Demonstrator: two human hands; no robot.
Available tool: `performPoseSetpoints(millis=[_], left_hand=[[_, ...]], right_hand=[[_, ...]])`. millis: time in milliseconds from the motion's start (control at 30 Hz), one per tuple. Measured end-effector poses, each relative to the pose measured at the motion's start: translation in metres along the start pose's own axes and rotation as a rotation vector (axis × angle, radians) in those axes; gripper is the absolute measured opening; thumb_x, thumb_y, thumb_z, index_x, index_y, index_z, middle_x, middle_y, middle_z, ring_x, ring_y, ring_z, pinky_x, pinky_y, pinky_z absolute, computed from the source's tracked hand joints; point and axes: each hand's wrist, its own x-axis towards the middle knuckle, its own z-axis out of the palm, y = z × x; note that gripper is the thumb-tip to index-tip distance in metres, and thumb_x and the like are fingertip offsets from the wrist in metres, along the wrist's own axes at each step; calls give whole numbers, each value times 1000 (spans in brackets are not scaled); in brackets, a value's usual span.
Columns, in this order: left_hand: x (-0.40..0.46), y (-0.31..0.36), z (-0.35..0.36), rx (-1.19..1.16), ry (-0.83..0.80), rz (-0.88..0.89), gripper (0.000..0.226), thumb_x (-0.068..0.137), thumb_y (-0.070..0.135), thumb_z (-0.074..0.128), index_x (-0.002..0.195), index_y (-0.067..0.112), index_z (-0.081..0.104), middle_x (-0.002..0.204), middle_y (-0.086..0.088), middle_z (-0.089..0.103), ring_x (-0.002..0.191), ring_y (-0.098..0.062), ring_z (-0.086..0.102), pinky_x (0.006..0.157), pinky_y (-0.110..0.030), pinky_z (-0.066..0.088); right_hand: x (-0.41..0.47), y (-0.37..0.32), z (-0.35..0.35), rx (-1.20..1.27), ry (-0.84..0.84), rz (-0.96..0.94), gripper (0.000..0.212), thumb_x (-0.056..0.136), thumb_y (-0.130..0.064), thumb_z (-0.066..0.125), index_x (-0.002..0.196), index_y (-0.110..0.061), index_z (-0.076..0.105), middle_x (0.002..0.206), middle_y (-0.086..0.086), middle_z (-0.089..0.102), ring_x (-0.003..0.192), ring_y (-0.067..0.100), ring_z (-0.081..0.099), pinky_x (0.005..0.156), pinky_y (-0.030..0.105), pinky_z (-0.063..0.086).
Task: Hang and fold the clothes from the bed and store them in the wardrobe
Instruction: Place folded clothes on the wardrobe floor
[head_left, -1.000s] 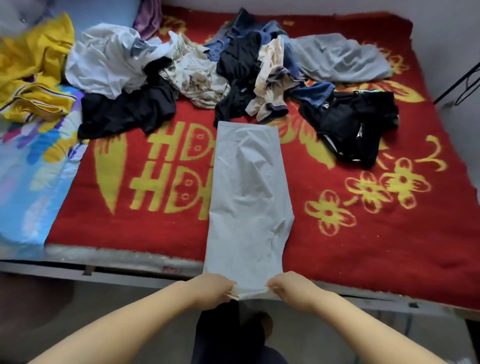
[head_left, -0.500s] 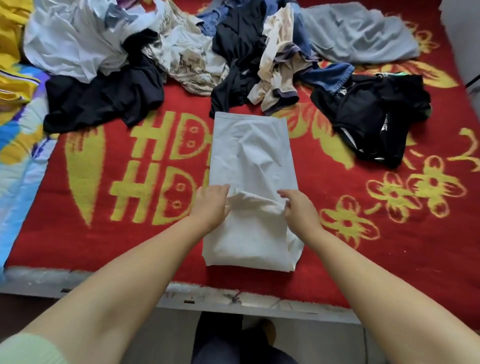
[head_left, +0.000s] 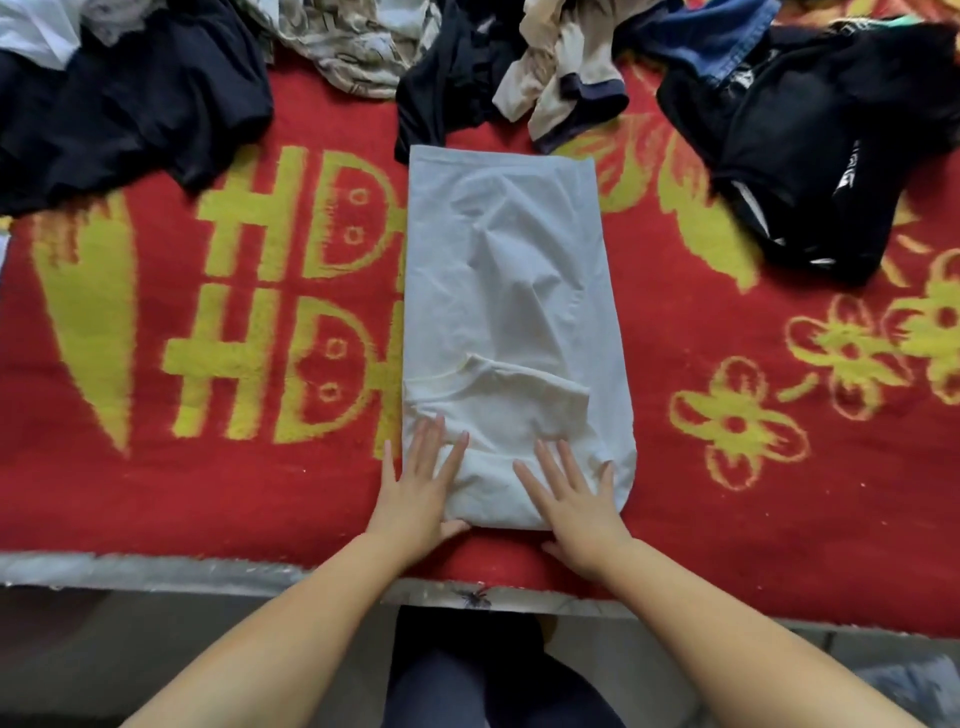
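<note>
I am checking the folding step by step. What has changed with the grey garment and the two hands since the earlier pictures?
Both hands carried the near end of the grey garment from the bed's edge up and away, laid it as a flap over the middle, then let go. Now the left hand and right hand lie flat with straight fingers, pressing the new fold. The far end of the garment, the clothes pile and the red blanket stayed in place.

Folded garment before clothes pile
</note>
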Motion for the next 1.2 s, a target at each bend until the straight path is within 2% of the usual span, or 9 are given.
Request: performPoseSetpoints(millis=[133,233,500,633,700,833,933,1033,1200], left_hand=[[-8,4,-5,-600,290,-262,107,77,43,77,154,14,9,160,-12,4,148,-27,4,118,-42,12],[-4,7,-13,-940,351,-620,62,86,31,71,134,3,43,119,-10,49,121,-35,46,95,-37,40],[34,1,-37,-1346,278,-899,35,89,19,67,114,-1,54,104,-12,57,97,-25,56,85,-37,47],[38,-9,-49,-1673,227,-805,22,88,-6,53,104,6,62,94,-16,66,85,-27,63,78,-38,51],[39,-10,-53,-1683,298,-728,25,88,-7,51,103,9,63,91,-11,67,81,-22,64,77,-35,52],[39,-9,-44,-1574,443,-843,23,93,6,56,116,9,54,97,-7,62,84,-17,59,74,-30,49],[30,-6,-28,-1380,294,-882,28,93,29,61,109,6,55,105,-9,60,92,-22,57,77,-35,48],[17,-3,-14,-1261,56,-736,26,94,26,60,110,5,63,110,-10,65,92,-22,60,73,-30,47],[9,-6,-11,-896,36,-683,35,95,28,56,119,3,62,120,-17,65,109,-35,59,87,-39,47]], right_hand=[[-3,2,-15,248,192,12,70,96,-47,48,154,-21,17,163,5,9,150,26,8,112,55,17],[5,16,-45,459,547,190,56,93,-29,59,144,-12,41,149,8,40,134,31,40,103,46,35],[44,41,-87,695,340,351,30,93,-29,57,119,-14,58,113,7,65,109,30,58,89,39,42],[33,44,-90,740,679,237,14,92,-15,54,100,-9,63,97,11,59,95,27,53,80,39,40],[28,47,-87,763,786,262,15,93,-14,53,104,-11,62,102,12,57,102,28,50,88,42,41],[37,53,-77,850,526,322,54,96,-24,57,144,-14,36,140,14,41,131,30,38,108,44,34],[37,44,-67,844,543,381,76,93,-25,61,153,-11,16,154,17,25,142,33,24,115,43,24],[25,28,-45,390,599,215,80,90,-27,64,154,-14,18,160,19,11,148,35,14,117,52,15],[1,18,8,-95,-11,-165,94,92,-38,58,154,-21,-11,158,7,-25,147,28,-21,114,64,-5]])
